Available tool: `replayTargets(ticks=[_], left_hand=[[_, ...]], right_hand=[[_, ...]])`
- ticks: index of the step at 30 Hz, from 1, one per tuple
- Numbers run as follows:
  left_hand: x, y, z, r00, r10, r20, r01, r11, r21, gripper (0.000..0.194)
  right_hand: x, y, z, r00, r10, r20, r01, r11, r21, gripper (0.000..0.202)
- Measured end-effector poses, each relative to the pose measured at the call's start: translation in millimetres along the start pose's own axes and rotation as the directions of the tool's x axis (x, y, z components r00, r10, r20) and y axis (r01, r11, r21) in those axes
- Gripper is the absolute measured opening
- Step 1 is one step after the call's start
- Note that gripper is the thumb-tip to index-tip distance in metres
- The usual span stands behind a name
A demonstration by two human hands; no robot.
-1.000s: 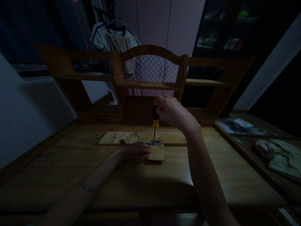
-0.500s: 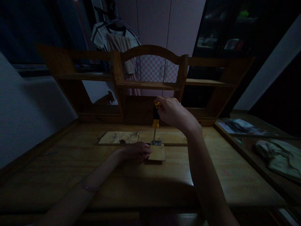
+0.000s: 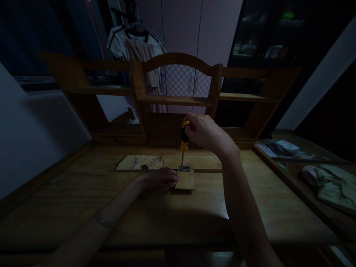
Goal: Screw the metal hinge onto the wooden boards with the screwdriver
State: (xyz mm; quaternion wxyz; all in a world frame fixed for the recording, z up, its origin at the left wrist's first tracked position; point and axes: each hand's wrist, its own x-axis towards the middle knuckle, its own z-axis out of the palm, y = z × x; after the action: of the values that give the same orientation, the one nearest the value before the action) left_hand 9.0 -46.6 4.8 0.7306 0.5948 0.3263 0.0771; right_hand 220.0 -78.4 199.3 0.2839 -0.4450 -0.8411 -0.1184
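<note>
While screwdriver (image 3: 184, 145) meets hinge (image 3: 186, 169), cabinet (image 3: 258, 46) (dark) holds green item (image 3: 287, 16).

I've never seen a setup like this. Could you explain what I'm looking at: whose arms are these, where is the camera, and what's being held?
There is no machine here: these are a person's own bare hands. The single camera sits on their head, looking forward and down. The right hand grips a yellow-and-black screwdriver, shaft pointing down at a small metal hinge. The left hand holds the left edge of a small wooden piece beside the hinge. Both work over a wooden desk. A thin, slender object lies at far left, too small to identify. Behind stands a wooden shelf unit. The room is dim.
</note>
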Motion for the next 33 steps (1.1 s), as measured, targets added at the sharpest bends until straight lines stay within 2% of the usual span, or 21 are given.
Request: replayTargets(ticks=[16,23,27,33], left_hand=[[-2.0,0.8,1.9,1.000,-0.001,-0.024,0.002,1.000,0.026,0.041],[-2.6,1.6,3.3,0.999,-0.012,-0.030,0.012,1.000,0.009,0.041],[-1.4,0.3,2.0,1.000,0.013,-0.009,-0.013,1.000,0.004,0.039],[-2.3,2.6,3.4,1.000,0.000,-0.027,0.000,1.000,0.015,0.040]], right_hand=[[-1.8,-1.1,-2.1,1.000,0.006,-0.006,-0.006,0.999,-0.050,0.014],[-2.3,2.0,1.7,0.998,0.037,-0.047,-0.039,0.998,-0.053,0.012],[-0.8,1.6,3.0,0.999,0.004,-0.038,-0.005,1.000,-0.023,0.007],[-0.3,-2.1,1.2,0.999,-0.031,-0.017,0.032,0.999,0.037,0.013]])
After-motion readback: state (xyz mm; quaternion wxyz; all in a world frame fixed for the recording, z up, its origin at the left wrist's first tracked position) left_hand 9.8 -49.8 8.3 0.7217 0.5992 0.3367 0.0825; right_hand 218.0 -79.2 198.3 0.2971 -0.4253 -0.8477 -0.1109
